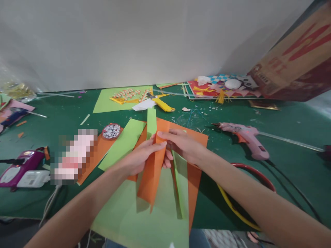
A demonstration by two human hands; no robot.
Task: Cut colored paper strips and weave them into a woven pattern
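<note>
Left hand point(141, 156) and right hand point(186, 144) pinch a folded orange strip point(155, 168) over a green sheet point(160, 224); uneven pressure could skew its crease, which seems partly hidden.

Going by the folded orange paper strip point(154, 174): off to its right there's bare green tabletop point(218, 143) to slip through, but the pink glue gun point(249, 136) (nozzle facing the strip, ugh) hems it in. Left of it, a dish of googly eyes point(111, 131) obstructs; beyond the strip, a white wall point(144, 44) blocks any passage.
</note>
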